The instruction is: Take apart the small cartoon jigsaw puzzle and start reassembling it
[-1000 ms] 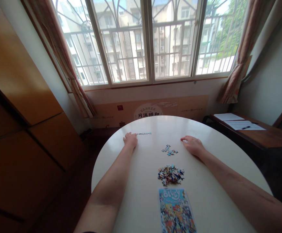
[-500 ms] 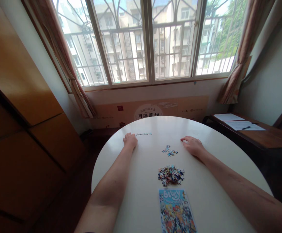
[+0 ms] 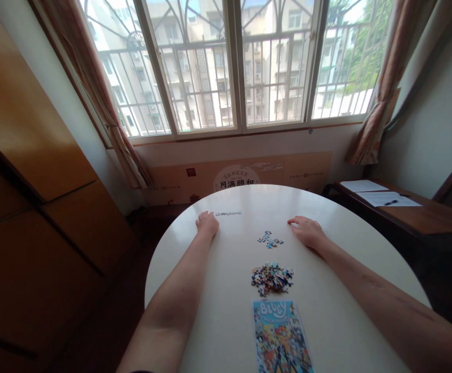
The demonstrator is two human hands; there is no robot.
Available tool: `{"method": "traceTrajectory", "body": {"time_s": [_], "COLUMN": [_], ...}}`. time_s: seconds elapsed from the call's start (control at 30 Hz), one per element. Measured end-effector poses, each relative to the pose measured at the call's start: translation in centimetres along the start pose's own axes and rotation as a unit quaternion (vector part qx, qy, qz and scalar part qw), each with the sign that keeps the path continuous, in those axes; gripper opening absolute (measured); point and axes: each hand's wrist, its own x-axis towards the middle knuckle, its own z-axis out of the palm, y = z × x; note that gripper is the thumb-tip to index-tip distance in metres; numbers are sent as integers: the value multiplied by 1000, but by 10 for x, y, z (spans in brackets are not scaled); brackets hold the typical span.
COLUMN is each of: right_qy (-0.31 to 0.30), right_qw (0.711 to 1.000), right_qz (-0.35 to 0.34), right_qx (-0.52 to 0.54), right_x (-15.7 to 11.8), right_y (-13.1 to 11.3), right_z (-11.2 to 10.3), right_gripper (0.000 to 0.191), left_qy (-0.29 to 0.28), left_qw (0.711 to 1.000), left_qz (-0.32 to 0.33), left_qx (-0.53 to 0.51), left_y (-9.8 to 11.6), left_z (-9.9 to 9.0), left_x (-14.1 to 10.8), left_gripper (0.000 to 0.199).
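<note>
My left hand (image 3: 207,224) rests on the white round table (image 3: 226,311), at the left end of a short row of joined jigsaw puzzle pieces (image 3: 229,213). Its fingers are curled down and whatever they hold is hidden behind the hand. On the other side, my right hand (image 3: 307,230) lies on the tabletop with loosely bent fingers apart and nothing visible in them. Between the hands sits a small group of loose bluish puzzle pieces (image 3: 270,240). Closer to me is a heaped pile of mixed puzzle pieces (image 3: 272,278).
A colourful picture sheet (image 3: 282,336) headed "Bluey" lies at the near side, just below the pile. To the right stands a brown wooden bench (image 3: 439,213) with papers (image 3: 387,199) and a dark pen. Barred windows, curtains and a printed panel (image 3: 164,181) are beyond the table.
The whole view has shifted slightly, so everything appears a little further left and up. Both hands stay in the same places on the table, and the pieces look unmoved.
</note>
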Motion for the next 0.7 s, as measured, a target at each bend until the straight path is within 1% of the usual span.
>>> {"method": "traceTrajectory", "body": {"time_s": [0.1, 0.2, 0.27, 0.33, 0.4, 0.53, 0.63, 0.7], "right_qy": [4, 10, 8, -9, -51, -184, -290, -342], "right_qw": [1000, 999, 998, 995, 988, 955, 921, 903], "right_qz": [2, -4, -21, -54, -98, -181, -212, -220], "right_qx": [12, 33, 54, 80, 108, 147, 150, 141], "right_x": [-1, -2, -4, -8, -13, -25, -33, -36], "right_y": [-1, -5, -9, -14, -19, -29, -37, -43], "right_z": [-1, -5, -11, -22, -35, -61, -70, -71], "right_gripper": [33, 34, 37, 38, 36, 34, 34, 33], "left_qy": [15, 31, 41, 51, 59, 78, 90, 95], "left_qw": [999, 994, 989, 982, 975, 958, 946, 940], "left_qz": [-13, -40, -62, -79, -93, -121, -135, -136], "left_qx": [-42, -93, -129, -163, -195, -249, -280, -298], "left_y": [-3, -8, -12, -15, -17, -22, -24, -24], "left_z": [1, 0, 0, 0, 0, 0, -3, -5], "left_x": [4, 8, 12, 14, 15, 15, 13, 12], "left_gripper": [36, 36, 35, 33, 33, 33, 32, 32]}}
